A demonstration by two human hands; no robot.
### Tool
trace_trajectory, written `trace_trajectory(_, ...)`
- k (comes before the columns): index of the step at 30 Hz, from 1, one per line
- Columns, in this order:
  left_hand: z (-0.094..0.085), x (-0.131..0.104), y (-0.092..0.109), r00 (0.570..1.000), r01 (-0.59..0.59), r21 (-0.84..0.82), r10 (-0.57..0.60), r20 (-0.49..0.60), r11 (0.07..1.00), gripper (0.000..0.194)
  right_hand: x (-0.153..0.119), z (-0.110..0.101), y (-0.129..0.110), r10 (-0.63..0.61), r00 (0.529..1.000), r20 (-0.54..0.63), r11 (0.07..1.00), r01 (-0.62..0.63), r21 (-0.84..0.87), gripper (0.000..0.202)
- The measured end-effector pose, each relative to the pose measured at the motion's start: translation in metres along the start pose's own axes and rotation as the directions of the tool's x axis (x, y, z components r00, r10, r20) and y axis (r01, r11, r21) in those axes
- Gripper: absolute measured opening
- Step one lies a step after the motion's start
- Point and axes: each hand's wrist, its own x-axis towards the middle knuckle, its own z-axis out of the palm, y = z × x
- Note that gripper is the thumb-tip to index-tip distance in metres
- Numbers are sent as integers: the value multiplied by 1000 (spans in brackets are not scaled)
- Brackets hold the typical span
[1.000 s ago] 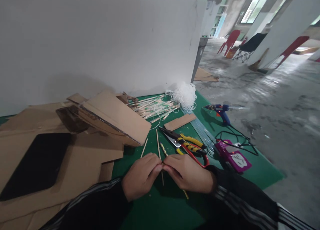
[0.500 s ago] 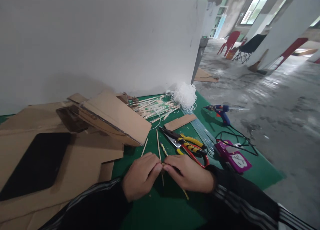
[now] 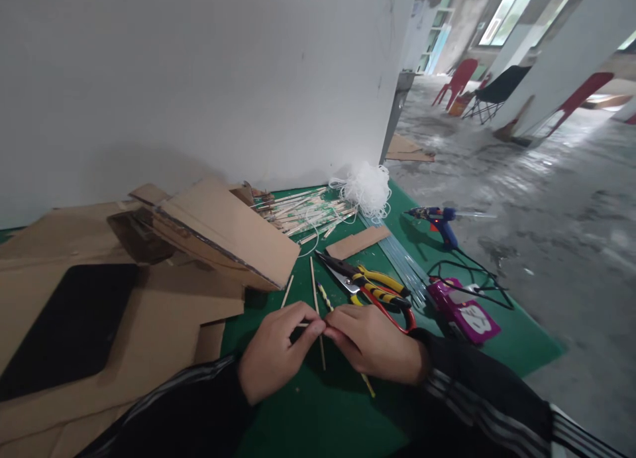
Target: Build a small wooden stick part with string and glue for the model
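My left hand point(image 3: 278, 348) is closed in a pinch, and a short length of thin wooden stick point(image 3: 303, 325) shows between its thumb and forefinger. The fingertips of my right hand point(image 3: 375, 342) meet those of the left, pinched around the same stick; its far end is hidden. Below the hands, another thin wooden stick point(image 3: 315, 286) lies lengthwise on the green tabletop point(image 3: 293, 418). Left of it lies a shorter stick point(image 3: 287, 290). A yellowish twisted rod, perhaps a drill bit point(image 3: 324, 297), passes beneath my right hand.
Pliers point(image 3: 385, 289) and red-handled scissors point(image 3: 410, 320) lie right of the hands. Beyond are glue sticks point(image 3: 402, 262), a glue gun point(image 3: 442, 223), a purple box point(image 3: 464, 312), white string point(image 3: 368, 191) and many wooden sticks point(image 3: 303, 213). Cardboard point(image 3: 183, 305) and a black tablet-like slab point(image 3: 74, 325) cover the left.
My left hand has shifted slightly left and its grip has loosened, so the stick between thumb and forefinger now shows. The right fingertips have lifted a little. The tools stay put.
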Motion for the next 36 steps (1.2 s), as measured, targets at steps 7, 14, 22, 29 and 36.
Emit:
trace_trajectory(7, -2, 0, -1, 1000, 11, -40, -10, 16, 999, 17, 1, -6, 2, 32, 999, 12, 998, -32, 52, 22)
trace_trajectory(14, 2, -2, -4, 993, -98, -119, 90, -76, 988, 13, 3, -14, -2, 69, 998, 6, 940, -67, 334, 20)
trace_trajectory(22, 1, -1, 1, 993, -102, -158, 92, -67, 982, 6, 5, -18, -2, 144, 978, 149, 788, -205, 581, 28)
trace_trajectory(29, 0, -2, 0, 992, -126, -162, 125, -16, 979, 8, 5, -19, -2, 203, 951, 232, 655, -308, 690, 24)
trace_trajectory(36, 2, -2, -1, 984, -172, -206, 176, 4, 963, 9, 5, -20, 0, 178, 950, 255, 635, -309, 708, 17)
